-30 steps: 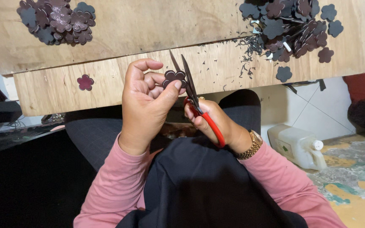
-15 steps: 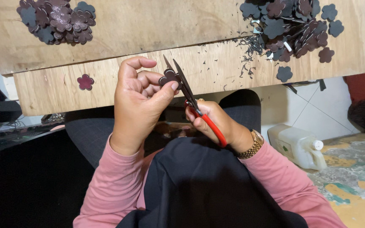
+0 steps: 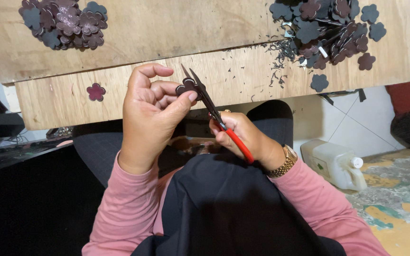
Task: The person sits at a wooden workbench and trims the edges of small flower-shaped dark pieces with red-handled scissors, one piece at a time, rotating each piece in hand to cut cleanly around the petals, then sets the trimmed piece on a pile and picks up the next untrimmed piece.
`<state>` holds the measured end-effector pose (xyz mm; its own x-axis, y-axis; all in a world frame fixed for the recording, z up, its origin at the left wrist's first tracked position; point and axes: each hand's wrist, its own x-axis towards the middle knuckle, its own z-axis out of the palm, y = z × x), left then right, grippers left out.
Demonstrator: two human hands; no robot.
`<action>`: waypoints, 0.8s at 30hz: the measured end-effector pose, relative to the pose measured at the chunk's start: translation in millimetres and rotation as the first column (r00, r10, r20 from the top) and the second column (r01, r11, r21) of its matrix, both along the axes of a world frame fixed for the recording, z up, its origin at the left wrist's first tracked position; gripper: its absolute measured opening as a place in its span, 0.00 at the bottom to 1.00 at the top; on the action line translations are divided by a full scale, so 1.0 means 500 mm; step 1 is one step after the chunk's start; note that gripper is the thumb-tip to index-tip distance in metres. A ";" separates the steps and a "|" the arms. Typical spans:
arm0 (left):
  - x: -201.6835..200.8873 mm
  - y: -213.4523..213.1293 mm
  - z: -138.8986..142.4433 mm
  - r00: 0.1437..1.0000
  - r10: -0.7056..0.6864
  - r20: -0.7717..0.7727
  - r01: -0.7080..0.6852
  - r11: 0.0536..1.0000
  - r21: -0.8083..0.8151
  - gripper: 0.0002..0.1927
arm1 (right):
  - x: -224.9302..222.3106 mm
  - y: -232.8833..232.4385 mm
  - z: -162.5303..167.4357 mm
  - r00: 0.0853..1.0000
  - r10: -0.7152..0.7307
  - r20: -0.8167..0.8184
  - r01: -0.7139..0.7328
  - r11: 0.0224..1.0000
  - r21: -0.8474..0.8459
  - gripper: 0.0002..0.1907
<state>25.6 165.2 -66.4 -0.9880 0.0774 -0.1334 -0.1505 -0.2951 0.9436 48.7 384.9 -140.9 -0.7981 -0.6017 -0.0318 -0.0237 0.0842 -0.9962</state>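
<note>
Left hand [image 3: 150,116] pinching a dark flower cutout [image 3: 187,86] between thumb and fingertips, just off the wooden board's [image 3: 167,33] near edge, above the lap. Right hand [image 3: 243,137] closed round red-handled scissors [image 3: 214,114], blades parted at the cutout; grip partly hidden. Flower piles [image 3: 65,21] at both far corners, cropped.

Single head-worn view, looking steeply down, close over lap and wooden board [image 3: 119,38] edge

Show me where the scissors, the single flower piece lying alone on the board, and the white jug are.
scissors [image 3: 204,92], head view, on the blades.
single flower piece [image 3: 96,91], head view, its centre.
white jug [image 3: 330,163], head view, its side.
</note>
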 end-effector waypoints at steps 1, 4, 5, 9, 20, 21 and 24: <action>0.000 -0.001 -0.001 1.000 -0.003 0.007 0.002 1.000 0.010 0.24 | -0.001 0.002 -0.003 1.000 0.009 -0.002 -0.009 1.000 -0.021 0.38; -0.003 0.001 -0.008 1.000 0.016 0.002 -0.016 0.999 0.040 0.21 | -0.002 0.007 -0.014 1.000 0.017 0.011 -0.016 0.998 -0.054 0.39; -0.004 0.001 -0.011 1.000 0.019 -0.005 -0.018 1.000 0.019 0.20 | -0.001 0.010 -0.016 0.999 0.009 0.031 -0.008 0.999 -0.047 0.39; -0.007 0.003 -0.018 1.000 0.024 -0.016 -0.024 0.999 -0.026 0.20 | -0.001 0.003 -0.026 0.984 -0.049 0.173 0.094 0.961 -0.262 0.35; 0.004 0.019 -0.004 0.986 -0.161 0.050 0.164 0.985 -0.048 0.21 | -0.034 -0.017 0.039 0.925 -0.329 0.189 0.377 0.847 -0.375 0.11; 0.004 0.019 -0.003 0.985 -0.165 0.058 0.169 0.983 -0.071 0.22 | -0.037 -0.020 0.047 0.914 -0.358 0.190 0.403 0.845 -0.350 0.13; 0.002 0.015 -0.006 0.982 -0.186 0.018 0.186 0.983 -0.001 0.23 | -0.045 -0.028 0.061 0.895 -0.420 0.151 0.447 0.845 -0.294 0.13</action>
<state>26.5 172.7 -69.6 -0.9540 0.2589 -0.1511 -0.2191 -0.2582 0.9409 26.1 370.9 -110.5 -0.9827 -0.1835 0.0259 0.0208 -0.2479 -0.9686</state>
